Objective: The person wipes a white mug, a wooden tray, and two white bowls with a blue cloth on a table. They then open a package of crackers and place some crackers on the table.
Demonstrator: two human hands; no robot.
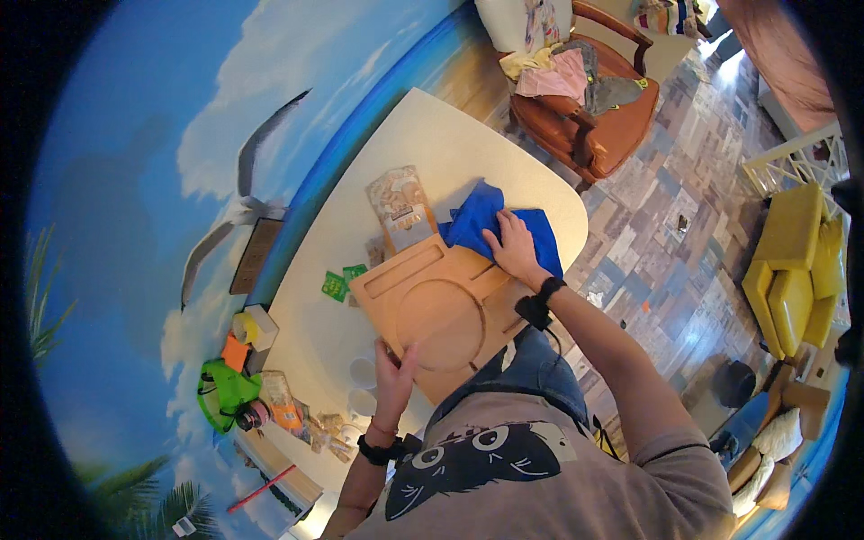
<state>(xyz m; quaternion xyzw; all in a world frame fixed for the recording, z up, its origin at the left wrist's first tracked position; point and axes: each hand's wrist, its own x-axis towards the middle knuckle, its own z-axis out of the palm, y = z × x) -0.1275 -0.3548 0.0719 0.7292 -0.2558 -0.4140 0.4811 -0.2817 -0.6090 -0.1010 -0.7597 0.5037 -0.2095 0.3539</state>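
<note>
A wooden board (442, 324) with a round groove and a long recess lies tilted at the table's near edge. My left hand (397, 378) grips its lower left edge, thumb on top. My right hand (516, 246) rests on a crumpled blue cloth (476, 212) beside the board's upper right edge; whether its fingers pinch the cloth I cannot tell. Behind the board lies a printed food pouch (405, 209). Small green packets (335, 286) lie at the board's left corner.
Translucent cups (362, 371) stand left of my left hand on the white table (445, 128). Food packets (282, 401), a green bag (228, 391) and a roll of yellow tape (245, 327) are at the left. A brown armchair (621, 128) holding clothes stands beyond the table.
</note>
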